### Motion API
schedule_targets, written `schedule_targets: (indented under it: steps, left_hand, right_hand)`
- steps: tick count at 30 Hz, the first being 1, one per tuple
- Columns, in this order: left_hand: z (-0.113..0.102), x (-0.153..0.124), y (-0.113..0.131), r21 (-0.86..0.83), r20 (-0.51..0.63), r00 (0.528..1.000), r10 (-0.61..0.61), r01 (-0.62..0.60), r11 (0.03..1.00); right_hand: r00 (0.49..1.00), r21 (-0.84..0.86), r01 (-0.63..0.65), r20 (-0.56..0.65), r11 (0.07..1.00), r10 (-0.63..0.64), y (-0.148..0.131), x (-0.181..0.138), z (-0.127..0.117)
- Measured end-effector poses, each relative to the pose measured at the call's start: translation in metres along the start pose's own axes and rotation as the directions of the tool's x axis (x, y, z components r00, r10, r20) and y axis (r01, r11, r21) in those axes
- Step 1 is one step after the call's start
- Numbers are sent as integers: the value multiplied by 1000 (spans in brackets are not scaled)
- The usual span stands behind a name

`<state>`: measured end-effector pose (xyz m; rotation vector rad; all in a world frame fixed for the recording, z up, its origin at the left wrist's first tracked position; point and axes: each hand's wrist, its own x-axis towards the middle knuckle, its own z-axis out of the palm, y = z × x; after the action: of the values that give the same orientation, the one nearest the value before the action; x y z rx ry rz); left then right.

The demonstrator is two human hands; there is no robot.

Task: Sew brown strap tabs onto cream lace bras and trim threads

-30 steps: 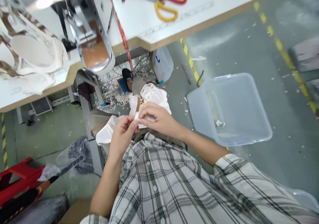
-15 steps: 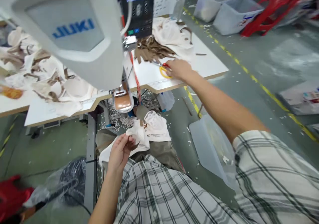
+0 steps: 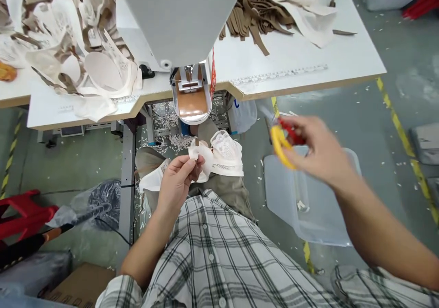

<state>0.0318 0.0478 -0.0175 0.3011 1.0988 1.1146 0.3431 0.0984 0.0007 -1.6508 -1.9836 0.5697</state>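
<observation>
Red-and-yellow-handled scissors now off table, gripped in right hand, right of sewing machine. Left hand pinches edge of white lace bra on lap, in front of sewing machine. Both hands now occupied; scissors well apart from bra.

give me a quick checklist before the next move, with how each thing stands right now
1. Scissors in the right hand: ok, held by the red and yellow handles.
2. White fabric gripped: ok, pinched in the left hand.
3. Lace-cup bra supported: ok, lying on the lap.
4. Scissors brought to the white fabric: not ok, they are well apart.
5. Scissor blades open or closed: cannot tell, blurred.
</observation>
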Motion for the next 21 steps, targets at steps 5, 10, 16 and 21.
schedule_targets:
  steps: [5, 10, 16, 21]
  left_hand:
    - [5, -3, -6, 86, -8, 999, 53, -52, 995]
    - [7, -8, -7, 177, -9, 991, 134, -131, 976]
    - [6, -9, -7, 196, -4, 985, 172, -168, 966]
    - [6, -9, -6, 228, 2, 982, 189, -184, 956]
  right_hand:
    - [944, 112, 258, 181, 960, -275, -46, -53, 41]
    - [929, 97, 308, 186, 946, -321, -64, -49, 56]
    - [923, 110, 321, 186, 941, -337, -62, -45, 56]
    - [925, 127, 305, 197, 944, -325, -59, -46, 58]
